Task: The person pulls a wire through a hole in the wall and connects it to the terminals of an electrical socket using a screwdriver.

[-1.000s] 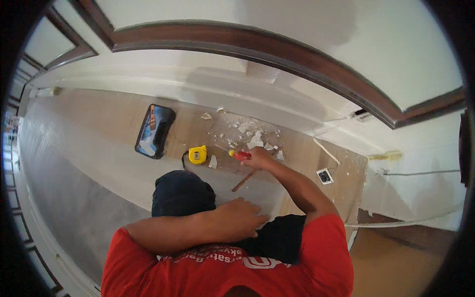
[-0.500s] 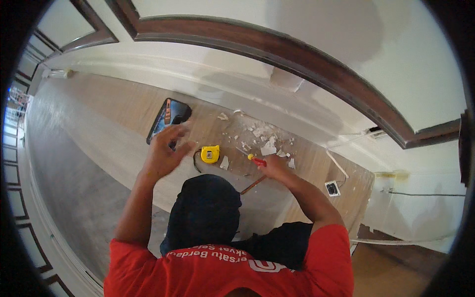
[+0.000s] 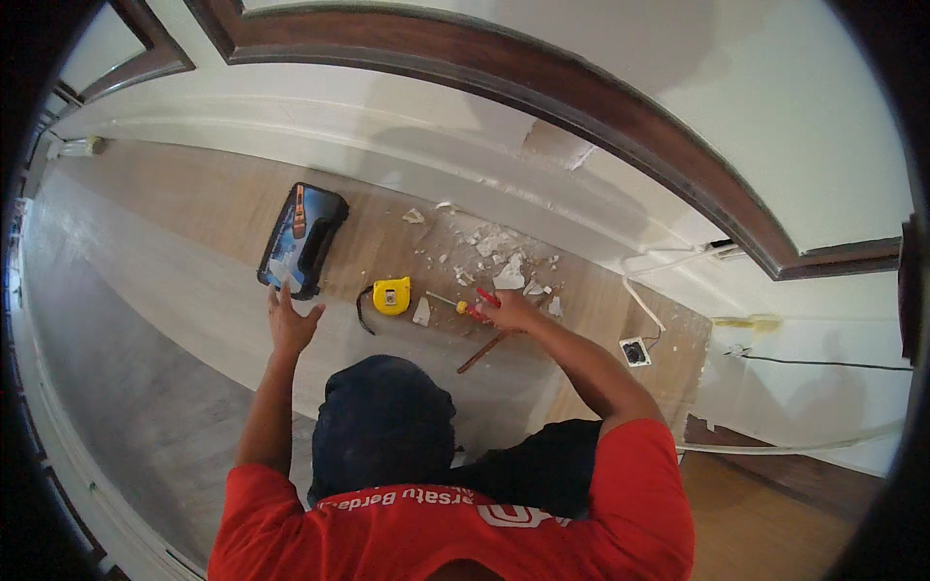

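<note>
In my right hand [image 3: 515, 312] is a screwdriver [image 3: 463, 307] with a red and yellow handle, its thin shaft pointing left over the floor. A second bit of red shows at the same fingers; I cannot tell if it belongs to another tool. My left hand [image 3: 292, 324] has its fingers apart at the near end of a black case [image 3: 312, 254] with a blue picture on its lid; whether they touch is unclear. An orange and black shape [image 3: 299, 211] shows on the lid, printed or lying there. Between my hands sits a yellow tape measure [image 3: 391, 296] with a black strap.
Broken white chips [image 3: 508, 274] and dust lie along the wall base. A brown stick [image 3: 481, 352] rests near my knee. On the right, a white cable [image 3: 635, 290] leaves a wall opening, near a square socket [image 3: 635, 351] on the floor. Dark wood moulding [image 3: 504, 73] crosses the wall.
My left hand has come down and back, off the middle of the case to its near end. The screwdriver has swung to point more leftward. The whole view has shifted slightly.
</note>
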A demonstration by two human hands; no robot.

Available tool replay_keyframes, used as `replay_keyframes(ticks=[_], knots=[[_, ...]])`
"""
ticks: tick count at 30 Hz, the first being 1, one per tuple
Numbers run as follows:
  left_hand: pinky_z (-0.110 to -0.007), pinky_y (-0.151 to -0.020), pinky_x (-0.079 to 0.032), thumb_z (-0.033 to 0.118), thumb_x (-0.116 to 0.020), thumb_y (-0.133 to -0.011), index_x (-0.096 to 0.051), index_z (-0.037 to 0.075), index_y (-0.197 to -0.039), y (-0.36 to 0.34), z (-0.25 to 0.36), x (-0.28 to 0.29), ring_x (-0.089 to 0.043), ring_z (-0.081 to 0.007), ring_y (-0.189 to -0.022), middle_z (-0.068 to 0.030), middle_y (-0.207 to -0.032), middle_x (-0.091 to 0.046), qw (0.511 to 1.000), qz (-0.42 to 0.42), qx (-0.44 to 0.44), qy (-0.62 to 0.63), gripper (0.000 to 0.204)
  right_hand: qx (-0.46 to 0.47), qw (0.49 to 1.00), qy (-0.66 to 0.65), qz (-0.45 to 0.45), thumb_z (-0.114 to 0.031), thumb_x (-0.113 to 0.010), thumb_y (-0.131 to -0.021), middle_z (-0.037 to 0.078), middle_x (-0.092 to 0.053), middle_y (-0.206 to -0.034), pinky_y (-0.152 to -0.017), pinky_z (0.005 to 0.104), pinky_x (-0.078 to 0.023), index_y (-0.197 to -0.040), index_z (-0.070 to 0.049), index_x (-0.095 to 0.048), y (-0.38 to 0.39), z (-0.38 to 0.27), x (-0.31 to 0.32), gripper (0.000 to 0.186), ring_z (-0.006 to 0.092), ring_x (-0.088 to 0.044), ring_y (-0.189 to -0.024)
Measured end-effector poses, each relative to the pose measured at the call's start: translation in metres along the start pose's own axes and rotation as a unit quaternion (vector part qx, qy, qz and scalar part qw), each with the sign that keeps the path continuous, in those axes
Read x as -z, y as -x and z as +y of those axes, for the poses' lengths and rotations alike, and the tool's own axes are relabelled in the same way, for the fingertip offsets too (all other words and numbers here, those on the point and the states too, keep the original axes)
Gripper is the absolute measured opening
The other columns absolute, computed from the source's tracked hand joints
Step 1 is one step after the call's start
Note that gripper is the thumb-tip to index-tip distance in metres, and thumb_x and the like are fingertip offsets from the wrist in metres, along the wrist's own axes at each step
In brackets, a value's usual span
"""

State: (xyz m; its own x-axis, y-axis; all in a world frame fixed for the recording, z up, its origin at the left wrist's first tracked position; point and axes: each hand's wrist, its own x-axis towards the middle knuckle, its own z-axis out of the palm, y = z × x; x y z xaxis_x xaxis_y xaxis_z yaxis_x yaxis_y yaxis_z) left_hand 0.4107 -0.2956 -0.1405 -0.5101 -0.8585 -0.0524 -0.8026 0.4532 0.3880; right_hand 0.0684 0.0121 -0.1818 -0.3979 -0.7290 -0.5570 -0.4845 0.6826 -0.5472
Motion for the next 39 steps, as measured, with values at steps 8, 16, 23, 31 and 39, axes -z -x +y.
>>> replay_keyframes(ticks=[8,16,23,31,39], knots=[[-0.051,-0.11,-0.035,0.035,-0.078,-0.081,-0.044,-0.003,-0.143,0.007,-0.005,-0.016,-0.041,-0.0499,-0.133,-0.0381,-0.142,-0.039,0.999,0.004,0.005,0.035,0.08,-0.115,0.829,-0.505,-0.211,-0.035,-0.043,-0.103,0.018,-0.071,-0.1,-0.071,0.0386,-0.059,-0.121,-0.003,-0.055,-0.002,-0.008,0.034,0.039,0.026,-0.072,-0.085],[-0.05,-0.11,-0.037,0.032,-0.078,-0.08,-0.047,0.001,-0.142,0.026,0.026,-0.028,-0.043,-0.0474,-0.132,-0.0339,-0.145,-0.039,0.998,-0.042,-0.048,0.022,0.076,-0.075,0.799,-0.557,-0.216,-0.032,-0.045,-0.104,0.024,-0.067,-0.115,-0.066,0.0384,-0.061,-0.123,-0.003,-0.047,0.015,-0.015,0.04,0.035,0.0309,-0.073,-0.087],[-0.049,-0.11,-0.038,0.032,-0.079,-0.079,-0.049,0.002,-0.14,0.039,0.042,-0.029,-0.044,-0.0466,-0.132,-0.0325,-0.147,-0.038,0.996,-0.086,-0.029,0.018,0.075,-0.062,0.803,-0.557,-0.204,-0.036,-0.05,-0.104,0.02,-0.068,-0.116,-0.065,0.0407,-0.062,-0.123,-0.006,-0.047,0.017,-0.014,0.051,0.036,0.0312,-0.073,-0.084],[-0.049,-0.109,-0.038,0.033,-0.08,-0.078,-0.05,0.001,-0.139,0.038,0.031,-0.033,-0.042,-0.0469,-0.134,-0.032,-0.148,-0.038,0.996,-0.069,-0.035,0.034,0.075,-0.094,0.824,-0.539,-0.149,-0.037,-0.059,-0.1,0.017,-0.069,-0.111,-0.063,0.0396,-0.062,-0.126,-0.007,-0.046,0.026,-0.024,0.055,0.042,0.0276,-0.073,-0.081],[-0.05,-0.109,-0.038,0.033,-0.079,-0.078,-0.049,0.001,-0.14,0.036,0.008,-0.034,-0.042,-0.047,-0.133,-0.0325,-0.145,-0.041,0.997,-0.065,-0.012,0.045,0.076,-0.091,0.837,-0.524,-0.127,-0.038,-0.065,-0.097,0.013,-0.07,-0.097,-0.062,0.0381,-0.061,-0.12,-0.007,-0.05,0.022,-0.026,0.049,0.041,0.027,-0.073,-0.077]])
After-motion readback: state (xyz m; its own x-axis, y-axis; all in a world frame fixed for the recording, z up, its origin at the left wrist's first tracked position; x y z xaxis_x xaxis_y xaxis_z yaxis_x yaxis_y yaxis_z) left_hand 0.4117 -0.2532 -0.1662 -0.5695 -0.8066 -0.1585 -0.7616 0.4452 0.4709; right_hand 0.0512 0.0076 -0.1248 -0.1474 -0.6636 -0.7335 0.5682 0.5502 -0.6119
